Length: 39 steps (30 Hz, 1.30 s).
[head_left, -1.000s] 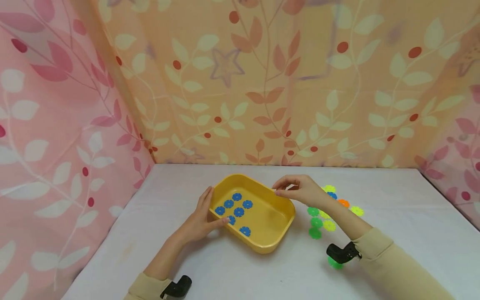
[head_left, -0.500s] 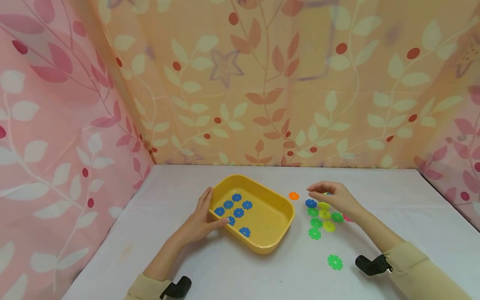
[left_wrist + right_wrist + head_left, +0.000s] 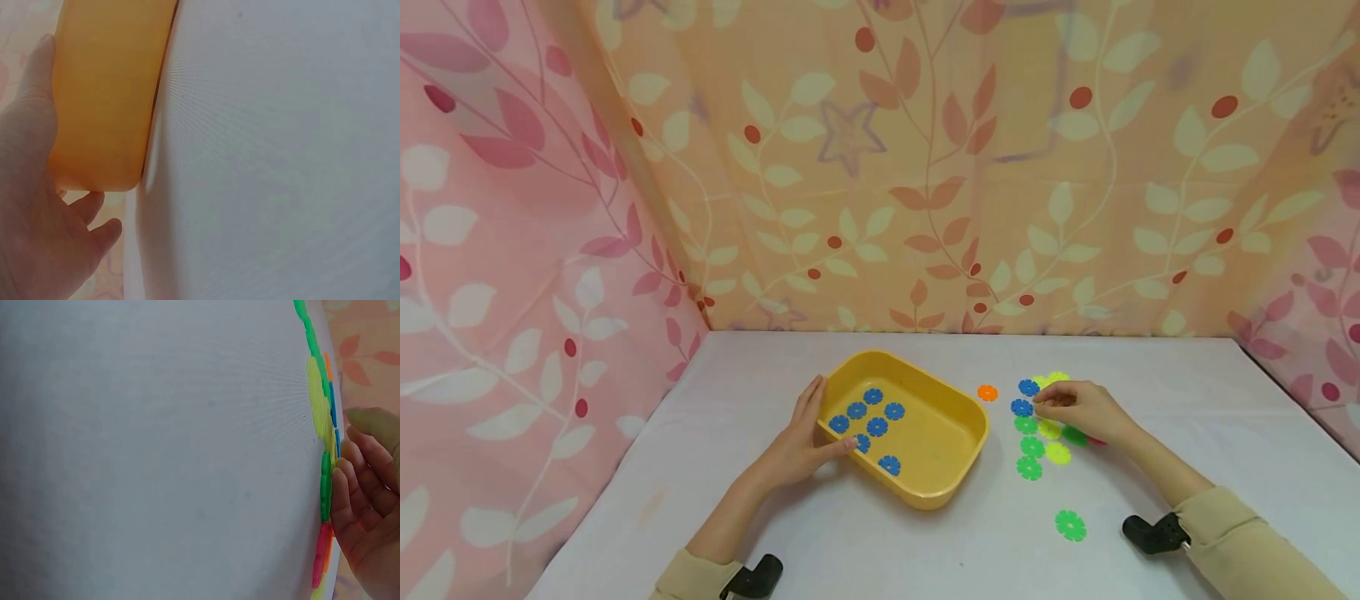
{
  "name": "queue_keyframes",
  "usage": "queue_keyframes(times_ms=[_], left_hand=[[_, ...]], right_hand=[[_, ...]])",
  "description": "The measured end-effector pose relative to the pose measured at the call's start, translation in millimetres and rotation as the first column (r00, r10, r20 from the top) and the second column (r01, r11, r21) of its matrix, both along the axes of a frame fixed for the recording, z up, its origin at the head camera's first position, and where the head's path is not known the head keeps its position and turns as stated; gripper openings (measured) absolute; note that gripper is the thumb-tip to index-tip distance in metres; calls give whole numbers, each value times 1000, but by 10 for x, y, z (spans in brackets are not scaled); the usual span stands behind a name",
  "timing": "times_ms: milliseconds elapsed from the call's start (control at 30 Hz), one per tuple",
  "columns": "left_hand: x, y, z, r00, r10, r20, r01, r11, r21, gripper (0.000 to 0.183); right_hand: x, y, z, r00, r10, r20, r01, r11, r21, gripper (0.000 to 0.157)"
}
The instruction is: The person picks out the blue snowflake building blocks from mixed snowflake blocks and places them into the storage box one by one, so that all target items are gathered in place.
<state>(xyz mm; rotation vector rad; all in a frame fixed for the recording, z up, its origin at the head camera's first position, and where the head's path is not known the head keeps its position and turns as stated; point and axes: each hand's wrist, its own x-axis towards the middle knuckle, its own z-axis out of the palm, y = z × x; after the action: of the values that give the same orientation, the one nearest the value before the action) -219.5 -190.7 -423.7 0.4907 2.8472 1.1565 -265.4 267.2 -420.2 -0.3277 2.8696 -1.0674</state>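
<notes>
My left hand (image 3: 805,442) grips the near-left corner of a yellow plastic tray (image 3: 951,483), thumb over the rim and fingers along its outer side. In the left wrist view the tray's wall (image 3: 106,100) fills the space beside the hand. Several blue flower-shaped plastic discs (image 3: 877,427) lie in the tray's left part. Right of the tray, my right hand (image 3: 1086,408) is low over a loose cluster of such discs, fingertips beside a blue disc (image 3: 1022,407). In the right wrist view its fingers (image 3: 359,481) bend loosely, with no disc seen between them.
Green discs (image 3: 1032,447) and yellow discs (image 3: 1057,453) lie in the cluster, with a pink one (image 3: 1099,442) partly under the right hand. An orange disc (image 3: 987,392) sits between tray and cluster. One green disc (image 3: 1071,526) lies apart, nearer the front.
My right hand has moved from the tray's far rim rightward to the disc cluster, then slightly lower. The orange disc and two blue discs left of the hand now show. Left hand and tray stay put.
</notes>
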Motion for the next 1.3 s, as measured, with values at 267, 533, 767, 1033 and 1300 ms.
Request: queue_keyframes(times_ms=[267, 533, 767, 1033, 1300], left_hand=[[2, 2, 3, 1000, 3, 6, -3, 1000, -4, 114], [4, -3, -1, 1000, 9, 7, -9, 1000, 0, 114], [8, 0, 4, 1000, 7, 5, -7, 1000, 8, 114], [-1, -1, -4, 1000, 5, 6, -5, 1000, 3, 114], [5, -3, 8, 1000, 4, 10, -4, 1000, 8, 114]], right_hand=[[-20, -46, -44, 1000, -4, -21, 5, 999, 32, 27], [-32, -77, -50, 1000, 3, -29, -2, 999, 36, 22], [-40, -79, -66, 999, 3, -42, -1, 999, 53, 20], [-45, -78, -70, 997, 15, -74, -10, 997, 74, 21], [24, -151, 11, 992, 4, -124, 1, 999, 42, 22]])
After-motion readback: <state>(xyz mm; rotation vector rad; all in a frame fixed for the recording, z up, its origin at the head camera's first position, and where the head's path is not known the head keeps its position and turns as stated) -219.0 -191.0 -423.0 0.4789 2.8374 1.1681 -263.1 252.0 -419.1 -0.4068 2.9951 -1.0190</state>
